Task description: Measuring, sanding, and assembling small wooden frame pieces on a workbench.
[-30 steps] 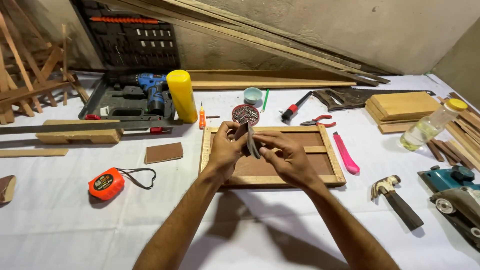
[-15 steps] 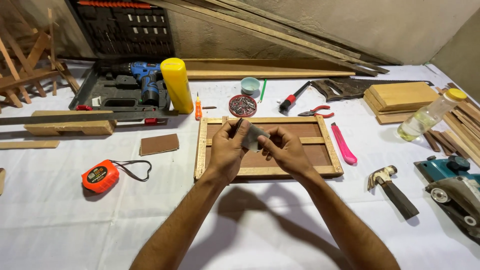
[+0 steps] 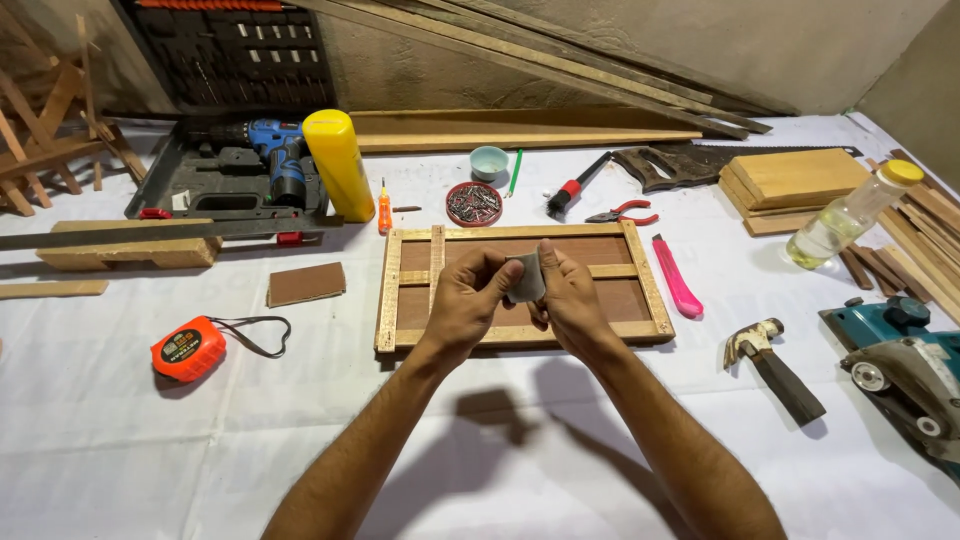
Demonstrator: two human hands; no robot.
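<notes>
Your left hand [image 3: 467, 300] and right hand [image 3: 572, 298] pinch a small grey folded sheet [image 3: 524, 279] between them, held above a wooden frame [image 3: 640, 275] w/ brown backing on the white-covered table [image 3: 150, 450]. Pink utility knife [image 3: 677, 279] just right of frame; hammer [image 3: 775, 368] further right. Orange tape measure [image 3: 189, 347] well left. Tin of nails [image 3: 474, 203] behind frame, near yellow bottle [image 3: 338, 164].

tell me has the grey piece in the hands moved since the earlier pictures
Yes. The grey piece, held by left hand and right hand, has come down from near the nail dish to over the wooden frame.
</notes>
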